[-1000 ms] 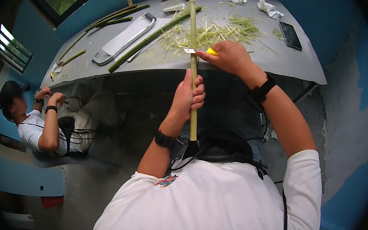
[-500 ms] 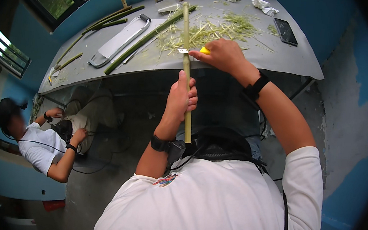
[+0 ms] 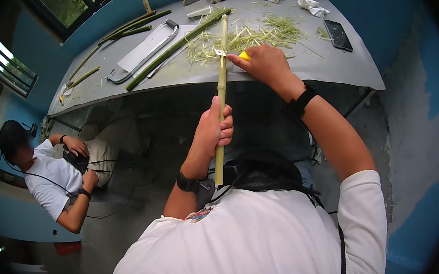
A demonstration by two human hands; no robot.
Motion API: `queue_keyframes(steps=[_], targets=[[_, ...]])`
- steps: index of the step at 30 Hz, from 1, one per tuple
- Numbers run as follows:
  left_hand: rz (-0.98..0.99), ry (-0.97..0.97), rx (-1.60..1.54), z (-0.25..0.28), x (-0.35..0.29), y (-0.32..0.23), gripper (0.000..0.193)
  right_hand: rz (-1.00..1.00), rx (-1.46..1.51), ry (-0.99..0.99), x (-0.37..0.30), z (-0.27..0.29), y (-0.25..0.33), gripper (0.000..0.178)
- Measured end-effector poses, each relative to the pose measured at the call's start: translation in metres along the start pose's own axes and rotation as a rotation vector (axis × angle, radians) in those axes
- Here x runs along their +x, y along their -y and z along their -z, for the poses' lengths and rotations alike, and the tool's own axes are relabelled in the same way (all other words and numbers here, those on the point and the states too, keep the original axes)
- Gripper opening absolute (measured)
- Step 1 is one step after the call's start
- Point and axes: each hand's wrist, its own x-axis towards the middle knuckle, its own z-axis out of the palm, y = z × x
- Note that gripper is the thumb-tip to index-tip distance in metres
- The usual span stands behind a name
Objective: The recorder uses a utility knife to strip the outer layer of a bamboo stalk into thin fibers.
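A peeled bamboo stick (image 3: 221, 87) points away from me, its near end close to my waist and its far part over the table. Below the table edge, my left hand (image 3: 215, 128) wraps around the stick, thumb along it. My right hand (image 3: 263, 64) is closed on a yellow-handled knife (image 3: 244, 56). The knife's blade lies across the far part of the stick, touching it. Pale green bamboo shavings (image 3: 272, 31) are heaped beside and beyond the blade.
The grey table (image 3: 342, 69) holds a hacksaw (image 3: 151, 51), a long green bamboo pole (image 3: 186, 41), a phone (image 3: 338, 35) and crumpled tissues (image 3: 312, 5). Thinner canes (image 3: 127, 29) lie at the left. Another person (image 3: 57, 174) sits at the lower left.
My left hand and the bamboo stick have shifted toward my body. My right hand and the knife have moved slightly away, so the blade sits nearer the stick's far end.
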Motion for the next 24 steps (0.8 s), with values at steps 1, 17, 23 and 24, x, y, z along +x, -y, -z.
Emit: queue_keyframes(steps=[1, 17, 23, 24], targets=[[0.014, -0.001, -0.002, -0.001, -0.005, 0.0, 0.053, -0.02, 0.001, -0.037, 0.002, -0.001, -0.001, 0.089], [0.005, 0.097, -0.114, 0.035, 0.004, -0.022, 0.051, -0.044, 0.019, -0.172, 0.017, -0.011, 0.005, 0.074], [0.008, 0.234, -0.252, 0.039, 0.039, -0.029, 0.048, 0.082, 0.098, -0.03, 0.01, 0.004, 0.013, 0.079], [0.009, 0.258, -0.269, 0.04, 0.046, -0.031, 0.048, 0.092, 0.11, -0.033, 0.009, 0.003, 0.011, 0.078]])
